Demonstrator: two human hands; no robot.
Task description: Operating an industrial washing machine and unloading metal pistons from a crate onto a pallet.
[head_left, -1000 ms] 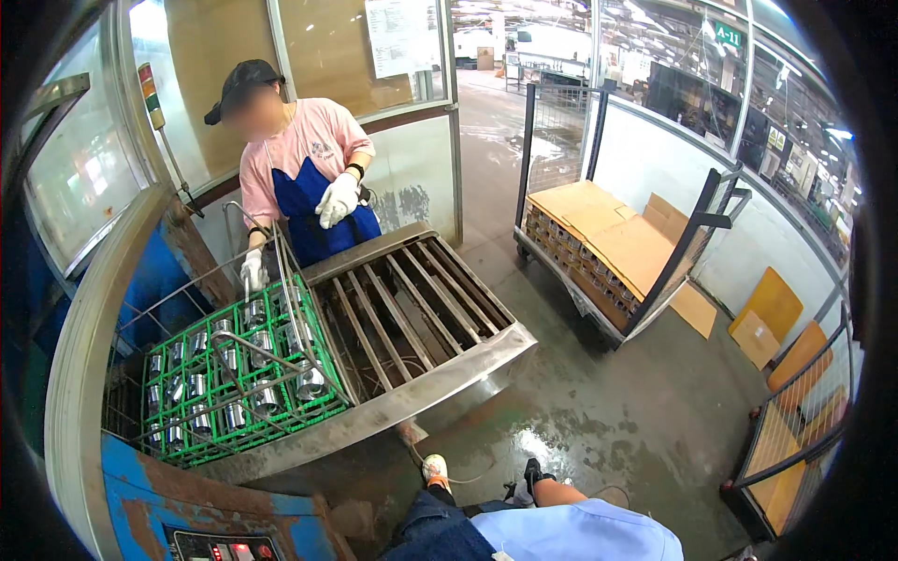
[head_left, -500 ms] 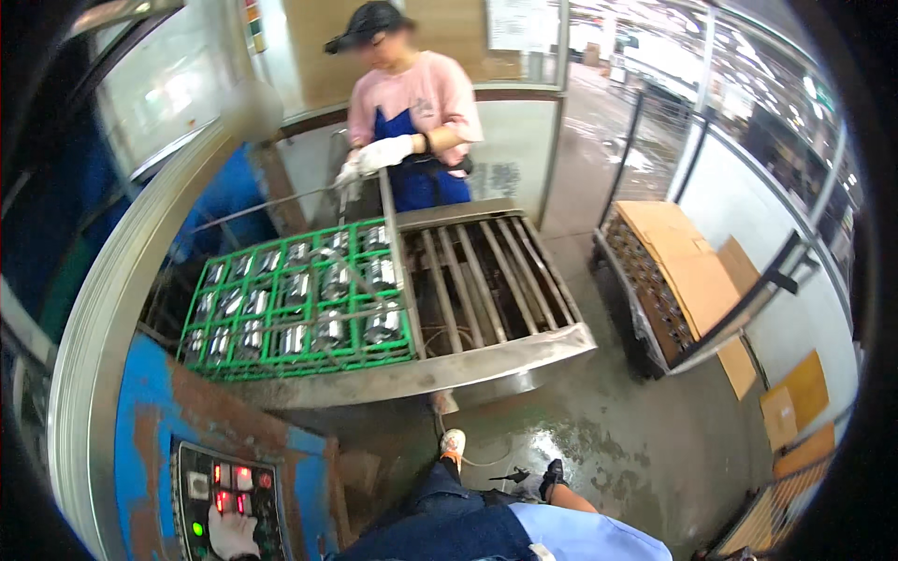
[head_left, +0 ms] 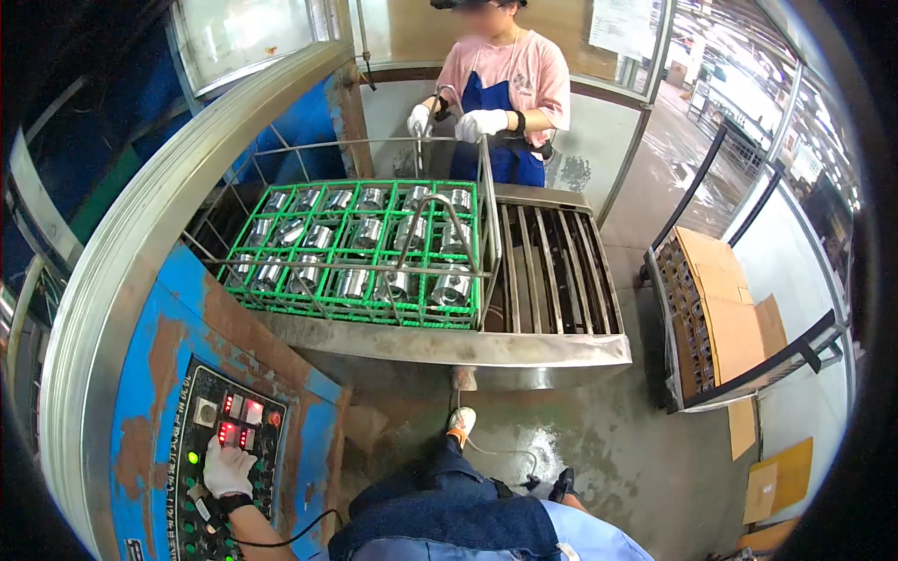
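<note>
My left hand (head_left: 227, 469), in a white glove with a dark wristband, is at the control panel (head_left: 192, 402) on the lower left. One finger reaches up to the panel's face, just below the red-lit displays (head_left: 227, 435); the others spread to the side, holding nothing. Whether a button is pressed cannot be made out. My right hand is out of view. Ahead, a wire basket (head_left: 393, 140) with green dividers (head_left: 360, 257) holds rows of shiny metal cylinders (head_left: 353, 282). A co-worker's white-gloved hands (head_left: 481, 125) are at the basket's far rim.
The basket stands on a steel conveyor table (head_left: 561, 349) with bare rollers (head_left: 552, 271) to its right. A cart (head_left: 687, 365) of metal parts under cardboard (head_left: 725, 290) stands further right. A curved metal frame (head_left: 122, 280) rises at left. The floor (head_left: 599, 430) looks wet.
My view has shifted, bringing more of the panel and my left forearm into sight. The basket sits further right over the rollers. The co-worker's hands have moved apart along its rim.
</note>
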